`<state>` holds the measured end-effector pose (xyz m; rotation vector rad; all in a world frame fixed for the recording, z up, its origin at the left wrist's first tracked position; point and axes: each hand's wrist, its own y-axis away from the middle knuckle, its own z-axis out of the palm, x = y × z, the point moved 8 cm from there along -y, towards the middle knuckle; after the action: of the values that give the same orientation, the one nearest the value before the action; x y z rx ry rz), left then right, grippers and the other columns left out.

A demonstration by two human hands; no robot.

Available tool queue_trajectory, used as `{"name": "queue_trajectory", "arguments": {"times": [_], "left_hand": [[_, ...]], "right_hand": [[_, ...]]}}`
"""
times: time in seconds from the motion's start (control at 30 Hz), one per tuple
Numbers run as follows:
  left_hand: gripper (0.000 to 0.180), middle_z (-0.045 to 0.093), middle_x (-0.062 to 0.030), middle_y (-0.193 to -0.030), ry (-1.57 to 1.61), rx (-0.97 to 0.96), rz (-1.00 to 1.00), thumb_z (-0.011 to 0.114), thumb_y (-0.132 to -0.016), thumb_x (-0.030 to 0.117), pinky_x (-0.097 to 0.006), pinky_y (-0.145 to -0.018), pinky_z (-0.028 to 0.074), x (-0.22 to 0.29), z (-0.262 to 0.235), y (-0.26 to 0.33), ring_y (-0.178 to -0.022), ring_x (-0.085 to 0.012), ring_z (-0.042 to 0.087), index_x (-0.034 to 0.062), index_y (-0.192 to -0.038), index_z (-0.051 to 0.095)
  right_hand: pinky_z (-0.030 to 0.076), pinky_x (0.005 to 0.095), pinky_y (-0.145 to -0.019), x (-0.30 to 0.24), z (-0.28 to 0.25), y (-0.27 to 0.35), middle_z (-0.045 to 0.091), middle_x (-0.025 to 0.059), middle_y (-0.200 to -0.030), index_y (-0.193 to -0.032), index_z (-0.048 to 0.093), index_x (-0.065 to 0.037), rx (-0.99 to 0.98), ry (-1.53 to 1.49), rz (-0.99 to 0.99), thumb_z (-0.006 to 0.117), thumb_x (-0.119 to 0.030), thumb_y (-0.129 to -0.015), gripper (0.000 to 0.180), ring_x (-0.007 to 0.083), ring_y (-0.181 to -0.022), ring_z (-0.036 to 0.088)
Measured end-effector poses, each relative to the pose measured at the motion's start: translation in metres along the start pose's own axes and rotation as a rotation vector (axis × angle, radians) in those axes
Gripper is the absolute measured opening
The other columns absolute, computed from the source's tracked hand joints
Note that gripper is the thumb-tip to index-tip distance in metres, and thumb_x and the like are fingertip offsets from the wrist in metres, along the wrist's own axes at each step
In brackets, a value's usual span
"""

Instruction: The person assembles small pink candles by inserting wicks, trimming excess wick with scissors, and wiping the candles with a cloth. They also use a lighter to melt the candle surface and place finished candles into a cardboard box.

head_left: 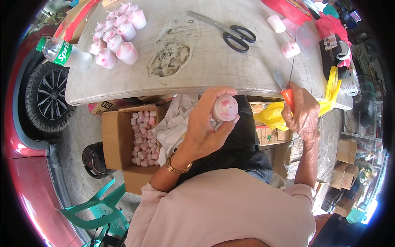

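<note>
My left hand (205, 123) grips a small pink-and-white cup wrapped in clear film (225, 108), held just below the table's near edge. My right hand (302, 111) is closed on an orange-handled utility knife (284, 86), its blade pointing up over the table edge. The two hands are about a hand's width apart. A gold watch sits on my left wrist.
On the worn white table (214, 70) lie black-handled scissors (234, 35), a cluster of several pink cups (117, 37) at the far left, and two loose cups (284, 37) at the right. A plastic bottle (66, 53) lies at the left edge. A cardboard box of cups (142, 140) stands below.
</note>
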<state>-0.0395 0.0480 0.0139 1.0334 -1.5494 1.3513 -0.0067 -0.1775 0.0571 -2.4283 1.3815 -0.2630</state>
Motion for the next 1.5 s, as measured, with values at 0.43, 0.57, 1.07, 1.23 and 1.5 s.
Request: {"name": "queue_trajectory", "arguments": {"times": [0.43, 0.57, 1.07, 1.23, 1.5], "left_hand": [[0.039, 0.059, -0.0131, -0.098, 0.006, 0.086, 0.065, 0.065, -0.076, -0.004, -0.03, -0.075, 0.048, 0.005, 0.002, -0.017, -0.084, -0.0267, 0.06, 0.0031, -0.112, 0.055], [0.041, 0.058, -0.0135, -0.096, -0.017, 0.063, 0.031, 0.063, -0.072, -0.007, -0.033, -0.073, 0.048, 0.01, 0.007, -0.019, -0.081, -0.0292, 0.059, 0.0036, -0.11, 0.054], [0.052, 0.055, -0.0154, -0.093, -0.119, 0.037, 0.163, 0.055, -0.061, -0.015, -0.037, -0.069, 0.046, 0.024, 0.015, -0.025, -0.081, -0.0354, 0.057, 0.0046, -0.108, 0.054], [0.051, 0.054, -0.0156, -0.092, -0.19, 0.035, 0.251, 0.055, -0.061, -0.015, -0.037, -0.066, 0.046, 0.031, 0.012, -0.026, -0.08, -0.0355, 0.056, 0.0041, -0.108, 0.055], [0.049, 0.054, -0.0145, -0.09, -0.228, 0.023, 0.347, 0.055, -0.059, -0.015, -0.036, -0.063, 0.046, 0.039, 0.012, -0.028, -0.077, -0.034, 0.055, 0.004, -0.104, 0.056]], "right_hand": [[0.052, 0.0434, -0.067, -0.029, 0.0, -0.01, 0.064, 0.0183, -0.082, -0.127, 0.05, -0.001, -0.11, -0.617, 0.026, 0.061, -0.013, -0.079, 0.051, 0.0388, -0.071, 0.065], [0.053, 0.0418, -0.064, -0.066, -0.004, 0.002, 0.066, 0.015, -0.082, -0.121, 0.053, -0.001, -0.089, -0.567, -0.115, 0.069, -0.02, -0.079, 0.049, 0.0364, -0.069, 0.064], [0.049, 0.038, -0.056, -0.093, -0.018, 0.006, 0.066, 0.011, -0.078, -0.115, 0.057, 0.003, -0.043, -0.581, -0.146, 0.074, -0.012, -0.069, 0.052, 0.0291, -0.062, 0.062], [0.05, 0.0386, -0.058, -0.095, -0.017, 0.007, 0.062, 0.0145, -0.074, -0.115, 0.055, 0.005, -0.083, -0.6, -0.121, 0.067, -0.019, -0.081, 0.044, 0.0329, -0.063, 0.061], [0.048, 0.0384, -0.055, -0.094, -0.016, 0.009, 0.064, 0.0106, -0.073, -0.116, 0.057, 0.001, -0.091, -0.644, -0.093, 0.074, -0.011, -0.069, 0.052, 0.0298, -0.061, 0.061]]}}
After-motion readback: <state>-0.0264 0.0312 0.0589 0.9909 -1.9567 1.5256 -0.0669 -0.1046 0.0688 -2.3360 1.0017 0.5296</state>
